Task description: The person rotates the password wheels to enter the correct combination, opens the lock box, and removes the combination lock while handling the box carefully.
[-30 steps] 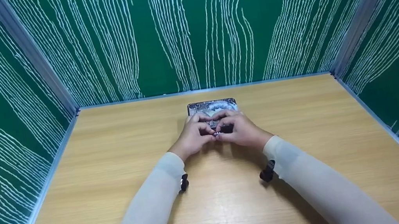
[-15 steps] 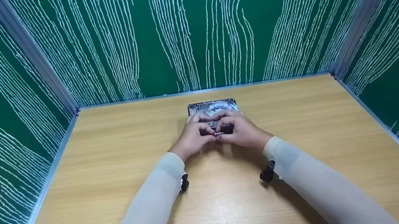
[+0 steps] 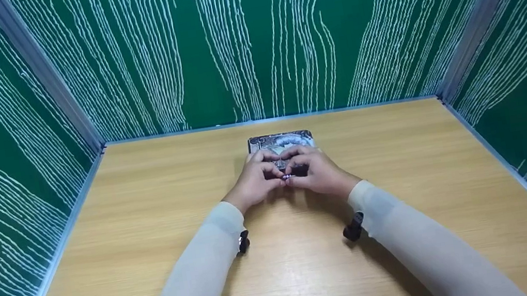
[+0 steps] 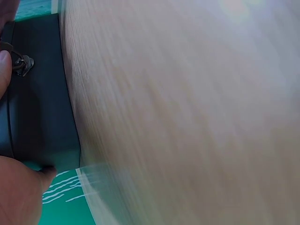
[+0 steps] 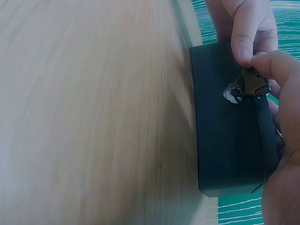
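A dark box with a patterned lid [image 3: 288, 140] sits toward the back of the wooden table. Its plain dark front [image 5: 227, 140] carries a bronze-coloured metal clasp [image 5: 255, 83] hooked by a loop at a small silver plate [image 5: 231, 93]. My left hand [image 3: 254, 181] and right hand [image 3: 320, 171] meet at this front. Each bends a finger and thumb in to the clasp, while other fingers lie over the lid. In the left wrist view, the left thumb [image 4: 3, 70] touches the clasp's edge; the box side [image 4: 40, 108] fills the left. Fingers partly hide the clasp.
The wooden table [image 3: 293, 279] extends around the box on all sides. Green panels with white wavy lines [image 3: 355, 24] enclose the back and both sides, joined by grey corner posts [image 3: 49, 75]. A black wrist device [image 3: 354, 227] hangs under the right sleeve.
Both arms and the box keep their places. Only the fingertips at the clasp shift very slightly, and a little more of its metal shows than at first.
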`<action>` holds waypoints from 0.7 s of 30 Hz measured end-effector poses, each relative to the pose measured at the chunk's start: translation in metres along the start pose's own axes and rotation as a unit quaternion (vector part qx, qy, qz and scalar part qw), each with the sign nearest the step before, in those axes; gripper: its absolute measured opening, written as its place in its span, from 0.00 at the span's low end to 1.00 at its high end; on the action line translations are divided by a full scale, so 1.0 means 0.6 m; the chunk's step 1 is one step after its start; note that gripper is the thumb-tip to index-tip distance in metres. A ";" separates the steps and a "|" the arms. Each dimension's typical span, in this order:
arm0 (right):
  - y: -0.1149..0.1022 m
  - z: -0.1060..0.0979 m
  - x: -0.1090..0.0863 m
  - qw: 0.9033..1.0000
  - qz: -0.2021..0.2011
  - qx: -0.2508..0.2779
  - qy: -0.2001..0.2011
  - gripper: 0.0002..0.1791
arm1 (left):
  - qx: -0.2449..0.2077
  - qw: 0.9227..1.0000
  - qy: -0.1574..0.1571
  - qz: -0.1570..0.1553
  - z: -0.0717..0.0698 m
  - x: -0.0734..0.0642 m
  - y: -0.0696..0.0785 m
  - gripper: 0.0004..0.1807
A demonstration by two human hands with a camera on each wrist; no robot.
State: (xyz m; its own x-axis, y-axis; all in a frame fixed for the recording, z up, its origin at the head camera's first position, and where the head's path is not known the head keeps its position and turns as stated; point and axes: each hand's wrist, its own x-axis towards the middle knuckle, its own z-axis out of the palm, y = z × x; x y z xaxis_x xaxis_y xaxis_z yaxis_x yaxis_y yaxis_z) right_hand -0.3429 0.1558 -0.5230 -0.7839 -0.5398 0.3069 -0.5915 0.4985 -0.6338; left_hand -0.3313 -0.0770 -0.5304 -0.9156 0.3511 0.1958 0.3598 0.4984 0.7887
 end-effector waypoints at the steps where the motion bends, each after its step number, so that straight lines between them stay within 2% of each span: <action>1: 0.000 0.000 0.000 1.000 0.002 0.001 -0.001 0.04 | 0.001 1.000 0.000 -0.001 0.000 0.000 0.000 0.04; 11: -0.001 -0.001 -0.003 1.000 -0.006 -0.002 0.002 0.10 | 0.006 1.000 0.003 -0.002 0.001 0.000 -0.001 0.04; 21: 0.002 0.002 -0.004 1.000 -0.002 0.004 0.010 0.08 | 0.005 1.000 0.003 -0.003 0.001 -0.001 0.000 0.04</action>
State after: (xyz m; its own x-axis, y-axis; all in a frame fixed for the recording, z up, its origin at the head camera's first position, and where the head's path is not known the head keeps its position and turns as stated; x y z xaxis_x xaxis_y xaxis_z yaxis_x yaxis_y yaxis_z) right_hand -0.3416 0.1565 -0.5251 -0.7848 -0.5279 0.3247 -0.5938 0.4904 -0.6379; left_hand -0.3309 -0.0770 -0.5308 -0.9187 0.3433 0.1951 0.3565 0.5086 0.7837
